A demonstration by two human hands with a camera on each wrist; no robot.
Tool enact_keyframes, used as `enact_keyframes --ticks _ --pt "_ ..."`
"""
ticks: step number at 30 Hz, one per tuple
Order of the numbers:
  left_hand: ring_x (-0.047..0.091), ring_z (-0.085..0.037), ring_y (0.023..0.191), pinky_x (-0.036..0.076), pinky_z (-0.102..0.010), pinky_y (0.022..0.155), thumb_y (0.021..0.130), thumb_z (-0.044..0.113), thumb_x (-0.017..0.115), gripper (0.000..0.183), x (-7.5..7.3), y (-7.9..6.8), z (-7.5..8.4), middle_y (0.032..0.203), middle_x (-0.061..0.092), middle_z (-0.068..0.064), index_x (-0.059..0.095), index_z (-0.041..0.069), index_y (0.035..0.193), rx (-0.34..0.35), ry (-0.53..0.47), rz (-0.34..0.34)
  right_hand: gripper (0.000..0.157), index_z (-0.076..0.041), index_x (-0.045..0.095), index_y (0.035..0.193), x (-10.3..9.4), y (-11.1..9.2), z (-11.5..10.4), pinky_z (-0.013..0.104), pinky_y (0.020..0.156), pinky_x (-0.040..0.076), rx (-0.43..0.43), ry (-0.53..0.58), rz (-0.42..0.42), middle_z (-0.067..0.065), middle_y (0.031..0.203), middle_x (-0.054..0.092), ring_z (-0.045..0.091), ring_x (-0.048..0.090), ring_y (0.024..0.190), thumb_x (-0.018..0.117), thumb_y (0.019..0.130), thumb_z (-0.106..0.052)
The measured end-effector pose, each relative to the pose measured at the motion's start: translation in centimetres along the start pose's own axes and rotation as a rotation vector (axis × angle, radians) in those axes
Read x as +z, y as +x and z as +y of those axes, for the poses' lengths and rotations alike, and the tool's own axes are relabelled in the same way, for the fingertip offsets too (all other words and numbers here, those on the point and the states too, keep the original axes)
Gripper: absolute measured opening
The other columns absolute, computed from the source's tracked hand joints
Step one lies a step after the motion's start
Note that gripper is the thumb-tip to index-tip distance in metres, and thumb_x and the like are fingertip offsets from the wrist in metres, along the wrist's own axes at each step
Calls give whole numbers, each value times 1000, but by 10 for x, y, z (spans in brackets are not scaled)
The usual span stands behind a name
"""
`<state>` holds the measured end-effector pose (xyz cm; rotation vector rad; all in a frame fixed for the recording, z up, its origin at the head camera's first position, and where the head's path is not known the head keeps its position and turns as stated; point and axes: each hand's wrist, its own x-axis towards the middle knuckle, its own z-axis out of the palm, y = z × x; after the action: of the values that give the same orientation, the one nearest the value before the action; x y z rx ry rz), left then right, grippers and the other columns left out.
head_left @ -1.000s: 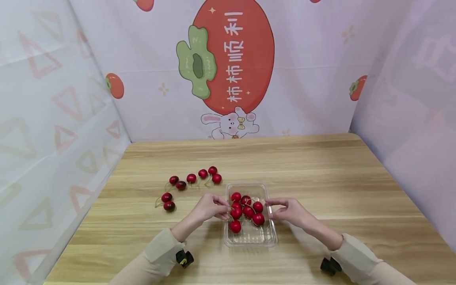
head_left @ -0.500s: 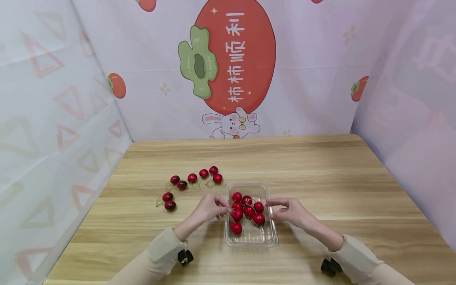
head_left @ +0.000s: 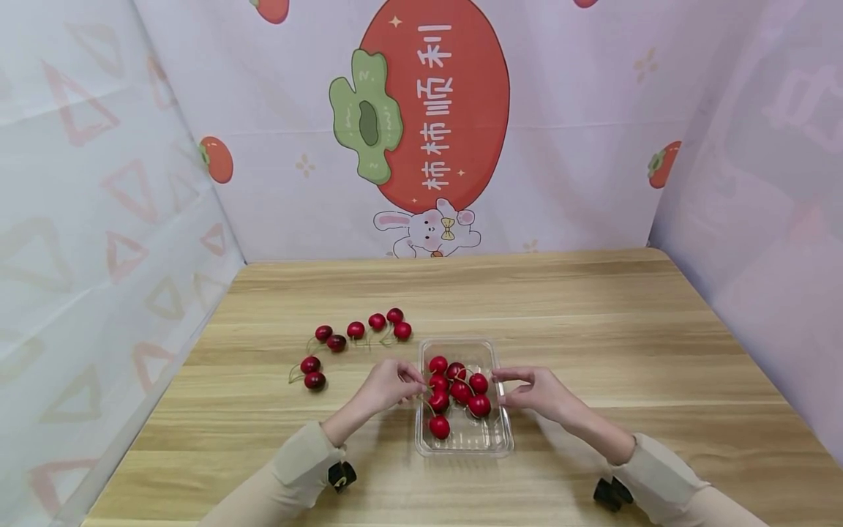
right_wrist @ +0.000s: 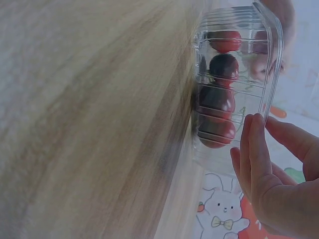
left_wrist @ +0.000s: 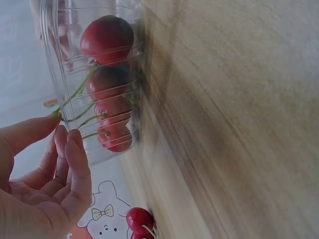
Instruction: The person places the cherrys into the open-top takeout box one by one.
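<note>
Since the earlier frame, front cherry (head_left: pixel 439 427) shifted toward near end of the box. Wooden table (head_left: pixel 593 315): pale, streaked grain. On it, clear plastic box (head_left: pixel 470 441): rectangular, ribbed walls, rounded corners; eight cherries visible inside, left row plus a cluster. Right hand (head_left: pixel 543 390): thumb and fingers extended, spaced apart, touching right rim. Left hand (head_left: pixel 390 384): fingertips narrowed, pinching green stem (left_wrist: pixel 76 94) at left rim. Loose cherries (head_left: pixel 356 330): eight, glossy, round, dark red, beyond left hand.

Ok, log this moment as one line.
left hand: at cherry stems | right hand: touching box | cherries: some in box, others on table
</note>
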<state>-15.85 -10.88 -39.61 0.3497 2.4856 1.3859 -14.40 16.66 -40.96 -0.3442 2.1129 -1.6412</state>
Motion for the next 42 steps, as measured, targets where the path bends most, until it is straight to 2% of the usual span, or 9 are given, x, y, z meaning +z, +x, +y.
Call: enact_keyframes --ticks 5,8,17,25,32,42 --pt "54 -17 54 43 -22 45 76 5 65 6 -6 3 -3 63 58 -2 64 0 77 18 22 23 51 9 43 124 0 0 0 25 73 49 4 9 0 25 123 48 18 63 81 62 80 -8" --pt "55 -21 56 44 -23 47 76 6 66 7 -10 6 -5 64 58 -2 64 0 79 15 32 40 51 9 43 124 0 0 1 25 73 49 3 9 0 25 123 48 18 63 81 62 80 -8" --pt "52 -14 63 44 -23 54 78 9 64 8 -21 10 -7 71 58 -2 63 2 82 -6 85 43 51 9 44 124 0 0 1 25 72 49 1 5 -1 25 122 49 17 63 80 63 80 -8" --pt "51 -13 67 44 -23 58 78 4 62 10 -33 19 -14 75 59 -6 62 -3 85 51 104 53 51 9 43 124 0 0 0 24 72 49 10 11 -7 25 122 48 17 63 81 62 80 -8" --pt "52 -12 64 43 -22 56 77 3 64 8 -43 28 -22 73 60 -5 63 -2 83 68 201 109 52 10 43 124 0 1 0 24 72 50 4 4 -5 25 121 49 17 63 81 62 80 -8" --pt "56 -17 70 45 -24 59 77 1 62 13 -57 40 -35 78 61 -5 64 -2 90 90 302 90 52 10 43 124 0 0 0 25 73 50 2 10 -5 25 121 49 18 63 81 63 80 -8"
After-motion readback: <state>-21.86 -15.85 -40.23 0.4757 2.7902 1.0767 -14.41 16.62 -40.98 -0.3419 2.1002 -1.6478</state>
